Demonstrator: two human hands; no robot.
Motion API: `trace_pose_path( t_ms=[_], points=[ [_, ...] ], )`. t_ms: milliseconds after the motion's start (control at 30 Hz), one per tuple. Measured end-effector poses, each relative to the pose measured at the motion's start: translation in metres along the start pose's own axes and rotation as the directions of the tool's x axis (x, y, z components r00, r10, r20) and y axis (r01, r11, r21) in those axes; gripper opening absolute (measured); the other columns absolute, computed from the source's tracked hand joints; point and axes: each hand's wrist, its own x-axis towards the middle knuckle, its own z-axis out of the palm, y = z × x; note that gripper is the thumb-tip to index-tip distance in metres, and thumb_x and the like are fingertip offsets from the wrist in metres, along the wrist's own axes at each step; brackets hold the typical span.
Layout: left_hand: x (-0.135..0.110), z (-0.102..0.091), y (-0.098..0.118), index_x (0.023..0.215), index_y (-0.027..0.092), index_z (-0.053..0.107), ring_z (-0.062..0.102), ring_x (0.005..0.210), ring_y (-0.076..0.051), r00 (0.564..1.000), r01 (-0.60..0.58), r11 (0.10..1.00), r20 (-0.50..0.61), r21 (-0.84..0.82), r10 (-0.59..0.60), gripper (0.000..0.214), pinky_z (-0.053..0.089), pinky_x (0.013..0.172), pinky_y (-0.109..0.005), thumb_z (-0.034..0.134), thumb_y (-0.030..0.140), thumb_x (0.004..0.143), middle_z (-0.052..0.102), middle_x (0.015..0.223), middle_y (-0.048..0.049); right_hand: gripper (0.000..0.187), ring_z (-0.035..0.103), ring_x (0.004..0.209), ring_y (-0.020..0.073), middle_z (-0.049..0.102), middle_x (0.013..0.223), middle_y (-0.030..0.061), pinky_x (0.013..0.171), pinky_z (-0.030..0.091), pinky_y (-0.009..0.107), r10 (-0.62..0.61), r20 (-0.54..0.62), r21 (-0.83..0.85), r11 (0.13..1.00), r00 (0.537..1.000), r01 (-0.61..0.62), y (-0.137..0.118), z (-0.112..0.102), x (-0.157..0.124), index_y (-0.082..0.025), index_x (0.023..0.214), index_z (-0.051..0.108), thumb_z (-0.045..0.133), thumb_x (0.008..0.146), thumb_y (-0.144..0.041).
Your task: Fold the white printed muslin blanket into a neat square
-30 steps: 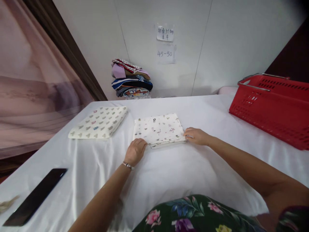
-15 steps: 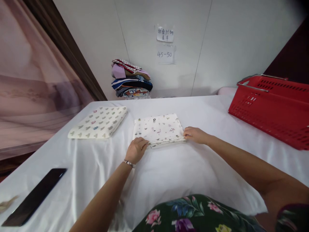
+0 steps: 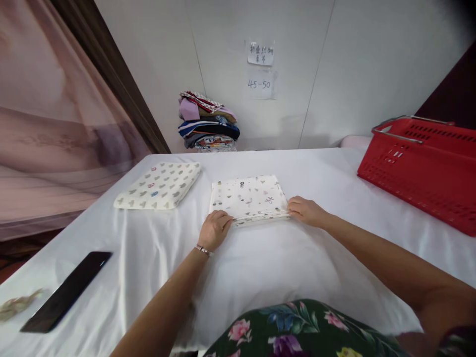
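A white folded cloth (image 3: 247, 196) with small printed figures lies flat on the table in front of me, its layered near edge towards my body. My left hand (image 3: 215, 229) pinches the near left corner, fingers closed on the layers. At the near right corner, my right hand (image 3: 305, 210) has its thumb and fingers closed on the edge. Some fingertips are hidden by the hands themselves. Left of this cloth rests another folded cloth (image 3: 159, 186), cream with grey mouse-head shapes; neither hand touches it.
A white sheet covers the table (image 3: 282, 267). To the right stands a red plastic basket (image 3: 424, 173) with metal handles. A dark phone-like slab (image 3: 69, 292) lies at the left, beside a blurred beige item (image 3: 17, 306). Behind the table rises a pile of folded fabrics (image 3: 208, 121).
The whole view has swung slightly, so everything appears a little further right. Both hands keep their hold on the near corners, and the folded cloth looks the same.
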Motion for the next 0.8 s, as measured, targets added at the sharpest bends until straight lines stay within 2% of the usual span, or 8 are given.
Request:
trace_pose_path(
  t_ms=[167, 267, 433, 567, 667, 733, 800],
  points=[
    [0.013, -0.001, 0.01, 0.087, 0.02, 0.064, 0.053, 0.082, -0.018, 1.0, 0.014, 1.0, 0.024, 0.028, -0.014, 0.017, 0.041, 0.075, -0.033, 0.05, 0.029, 0.086, 0.061, 0.086, -0.0042, 0.019, 0.05, 0.095, 0.0185, 0.059, 0.098, 0.0054, 0.072, 0.041, 0.029, -0.003, 0.028, 0.006, 1.0, 1.0, 0.003, -0.004, -0.007, 0.008, -0.02, 0.083, 0.058, 0.045, 0.086, -0.033],
    [0.026, 0.006, 0.02, 0.09, 0.021, 0.064, 0.052, 0.083, -0.017, 0.997, -0.003, 1.0, 0.077, 0.017, 0.001, 0.017, 0.041, 0.076, -0.032, 0.049, 0.026, 0.087, 0.061, 0.089, -0.0038, 0.023, 0.05, 0.092, 0.0184, 0.06, 0.092, 0.0054, 0.071, 0.041, 0.029, -0.014, 0.027, -0.001, 1.0, 1.0, 0.014, -0.01, -0.009, 0.016, -0.019, 0.079, 0.059, 0.041, 0.088, -0.032],
    [0.042, 0.018, 0.033, 0.091, 0.02, 0.065, 0.053, 0.082, -0.017, 0.988, -0.04, 0.999, 0.148, 0.003, 0.039, 0.017, 0.042, 0.075, -0.031, 0.049, 0.025, 0.087, 0.062, 0.088, -0.0041, 0.026, 0.051, 0.088, 0.0181, 0.061, 0.089, 0.0057, 0.074, 0.04, 0.03, -0.076, 0.039, 0.013, 0.997, 0.996, 0.076, -0.019, -0.004, 0.03, -0.019, 0.087, 0.062, 0.037, 0.09, -0.028],
    [0.046, 0.019, 0.034, 0.089, 0.02, 0.065, 0.054, 0.083, -0.017, 0.975, -0.068, 0.998, 0.213, -0.008, 0.068, 0.015, 0.042, 0.074, -0.031, 0.051, 0.025, 0.086, 0.062, 0.087, -0.004, 0.025, 0.051, 0.089, 0.018, 0.061, 0.089, 0.0054, 0.074, 0.04, 0.03, -0.085, 0.085, 0.042, 0.996, 0.993, 0.082, -0.02, 0.0, 0.037, -0.02, 0.086, 0.064, 0.04, 0.088, -0.025],
    [0.048, 0.019, 0.032, 0.087, 0.02, 0.064, 0.054, 0.082, -0.017, 0.967, -0.077, 0.997, 0.244, -0.021, 0.08, 0.015, 0.042, 0.072, -0.03, 0.051, 0.025, 0.086, 0.061, 0.086, -0.0037, 0.024, 0.051, 0.089, 0.0173, 0.061, 0.088, 0.0042, 0.073, 0.04, 0.028, -0.04, 0.104, 0.082, 0.996, 0.994, 0.031, -0.019, 0.002, 0.04, -0.02, 0.081, 0.064, 0.041, 0.087, -0.024],
    [0.049, 0.019, 0.032, 0.085, 0.02, 0.064, 0.054, 0.081, -0.016, 0.965, -0.075, 0.997, 0.25, -0.008, 0.075, 0.016, 0.042, 0.072, -0.03, 0.049, 0.025, 0.087, 0.061, 0.085, -0.0038, 0.023, 0.052, 0.087, 0.0168, 0.061, 0.087, 0.0039, 0.071, 0.039, 0.028, -0.002, 0.09, 0.093, 0.996, 0.996, -0.006, -0.019, 0.004, 0.039, -0.02, 0.079, 0.063, 0.041, 0.086, -0.022],
    [0.05, 0.02, 0.033, 0.081, 0.019, 0.064, 0.053, 0.08, -0.017, 0.969, -0.077, 0.997, 0.238, 0.026, 0.069, 0.019, 0.041, 0.071, -0.031, 0.047, 0.023, 0.088, 0.06, 0.081, -0.0042, 0.023, 0.051, 0.085, 0.0164, 0.06, 0.086, 0.0046, 0.07, 0.039, 0.027, -0.012, 0.031, 0.085, 0.996, 0.999, 0.009, -0.019, 0.006, 0.037, -0.019, 0.08, 0.062, 0.04, 0.087, -0.021]
  ],
)
